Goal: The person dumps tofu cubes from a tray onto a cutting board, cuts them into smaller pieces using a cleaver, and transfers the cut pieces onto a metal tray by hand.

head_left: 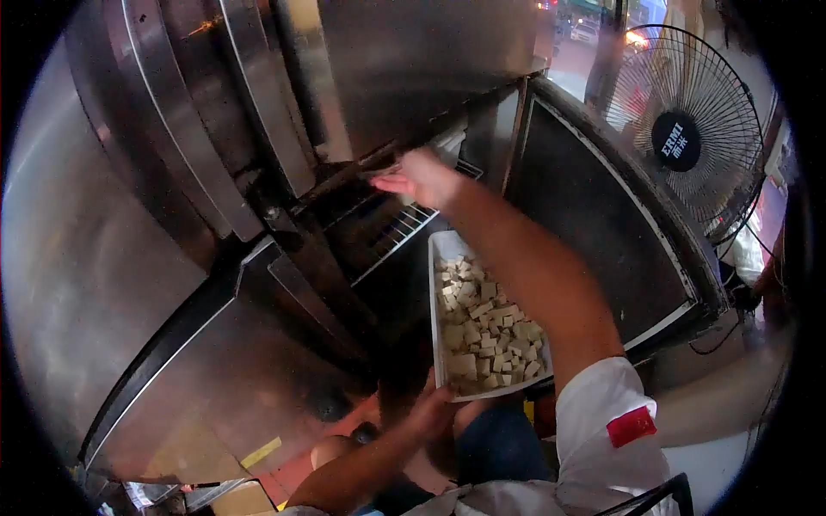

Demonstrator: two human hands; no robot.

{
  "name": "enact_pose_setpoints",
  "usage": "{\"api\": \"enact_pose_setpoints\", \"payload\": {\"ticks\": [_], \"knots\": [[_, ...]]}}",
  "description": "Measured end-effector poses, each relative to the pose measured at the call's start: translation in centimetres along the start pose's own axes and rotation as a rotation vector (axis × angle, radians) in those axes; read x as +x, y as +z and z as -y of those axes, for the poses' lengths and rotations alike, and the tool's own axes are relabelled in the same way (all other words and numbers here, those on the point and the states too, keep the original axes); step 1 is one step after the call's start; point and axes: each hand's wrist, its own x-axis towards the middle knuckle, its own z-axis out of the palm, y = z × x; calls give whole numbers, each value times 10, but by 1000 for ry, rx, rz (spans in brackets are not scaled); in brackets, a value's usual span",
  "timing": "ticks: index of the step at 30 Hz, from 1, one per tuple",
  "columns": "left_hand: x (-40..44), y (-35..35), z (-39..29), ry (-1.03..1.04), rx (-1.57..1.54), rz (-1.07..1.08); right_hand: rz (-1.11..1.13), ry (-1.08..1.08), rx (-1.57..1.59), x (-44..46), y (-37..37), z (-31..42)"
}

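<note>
A white rectangular tray (434, 331) holds many pale tofu cubes (495, 331) and sits tilted in front of me, above my knees. My left hand (433, 406) grips the tray at its lower left corner; part of its fingers is hidden beneath it. Up inside the steel fridge, my right hand (420, 179) is beside a wire shelf (404, 230), fingers stretched to the left and somewhat blurred. Just behind that hand lies a whitish bag or cloth (451, 144). I cannot make out whether the fingers touch it.
Steel fridge doors stand open on both sides, the dark-lined right door (594, 206) and the left door (198, 378). A black fan (677, 142) stands beyond the right door. Cardboard (243, 499) lies on the floor at lower left.
</note>
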Motion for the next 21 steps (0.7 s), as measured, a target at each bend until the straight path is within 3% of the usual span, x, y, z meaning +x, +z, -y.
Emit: {"api": "enact_pose_setpoints", "payload": {"ticks": [2, 6, 13, 17, 21], "knots": [[0, 2, -3, 34, 82, 9, 41, -31, -51, 25, -12, 8], [7, -8, 5, 22, -40, 43, 91, -121, -270, 62, -35, 22], [-9, 17, -18, 25, -8, 55, -271, -197, -784, 99, -82, 37], [-25, 43, -46, -61, 204, -60, -365, -206, -910, 118, -79, 40], [-25, 39, -40, -109, 138, -90, -433, -213, -987, 130, -73, 48]]}}
